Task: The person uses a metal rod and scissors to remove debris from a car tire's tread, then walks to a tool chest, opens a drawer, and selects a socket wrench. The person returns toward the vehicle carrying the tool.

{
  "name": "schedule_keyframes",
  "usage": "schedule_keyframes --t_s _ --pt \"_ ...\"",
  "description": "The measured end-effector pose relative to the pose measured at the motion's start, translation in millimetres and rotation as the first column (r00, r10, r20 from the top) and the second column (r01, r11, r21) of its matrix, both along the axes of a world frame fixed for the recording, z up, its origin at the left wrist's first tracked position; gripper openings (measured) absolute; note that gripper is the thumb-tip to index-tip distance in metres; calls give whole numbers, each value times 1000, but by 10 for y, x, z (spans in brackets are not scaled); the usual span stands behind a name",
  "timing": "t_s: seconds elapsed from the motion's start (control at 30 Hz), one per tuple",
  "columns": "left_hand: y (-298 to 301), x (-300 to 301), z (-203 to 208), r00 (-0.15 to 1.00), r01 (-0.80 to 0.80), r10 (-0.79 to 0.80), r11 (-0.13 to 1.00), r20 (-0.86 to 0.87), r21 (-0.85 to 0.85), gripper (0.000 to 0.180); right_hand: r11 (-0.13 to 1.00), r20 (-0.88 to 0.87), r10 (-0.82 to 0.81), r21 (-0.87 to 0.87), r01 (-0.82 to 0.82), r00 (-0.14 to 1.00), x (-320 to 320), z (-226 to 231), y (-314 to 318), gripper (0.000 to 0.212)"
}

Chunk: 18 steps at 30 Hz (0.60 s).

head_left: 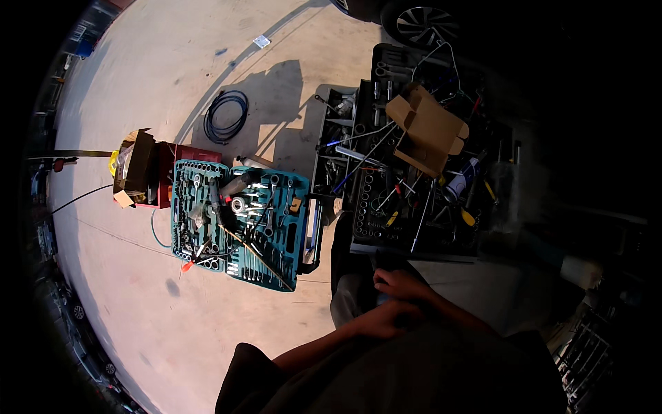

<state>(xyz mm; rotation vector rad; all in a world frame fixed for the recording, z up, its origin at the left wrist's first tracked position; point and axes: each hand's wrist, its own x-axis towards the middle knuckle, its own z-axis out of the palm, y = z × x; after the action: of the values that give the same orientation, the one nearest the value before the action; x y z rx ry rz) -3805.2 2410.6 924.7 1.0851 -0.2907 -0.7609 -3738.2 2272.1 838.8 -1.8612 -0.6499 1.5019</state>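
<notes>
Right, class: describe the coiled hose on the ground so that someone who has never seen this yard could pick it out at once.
Start at the open teal socket-set case lying on the pale concrete ground. Look beyond its far edge, toward the parked car's wheel. There the coiled hose lies alone, partly in shadow: a dark, loose ring, the only round loop among boxy cases.

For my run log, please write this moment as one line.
left hand: against right hand | right hand: by tool cart | teal socket set: open on ground
</notes>
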Motion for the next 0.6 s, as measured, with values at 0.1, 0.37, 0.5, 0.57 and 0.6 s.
schedule_keyframes --t_s 0.1,0.37,0.5,0.57,0.6 --pt "157 347 72 990 137 -135 989 36 -56 41 996 12 -74 -56 74 997 151 145 34 24" --pt "486 727 -3 973 202 -163 945 163 -258 47 955 -8 -111 -277 104 994 383 354 481 23" --pt "658 875 -142 945 293 -244 927 216 -233 43 930 29 -148 -335 149 989 438 383 689 22" --pt "848 1038 -318 963 257 -233 942 133 -214 37 924 79 -295 -231 305 952 447 287 644 21" --pt "1029 1174 -441 997 64 -58 984 44 -164 32 918 187 -359 -105 382 914 408 215 600 21"
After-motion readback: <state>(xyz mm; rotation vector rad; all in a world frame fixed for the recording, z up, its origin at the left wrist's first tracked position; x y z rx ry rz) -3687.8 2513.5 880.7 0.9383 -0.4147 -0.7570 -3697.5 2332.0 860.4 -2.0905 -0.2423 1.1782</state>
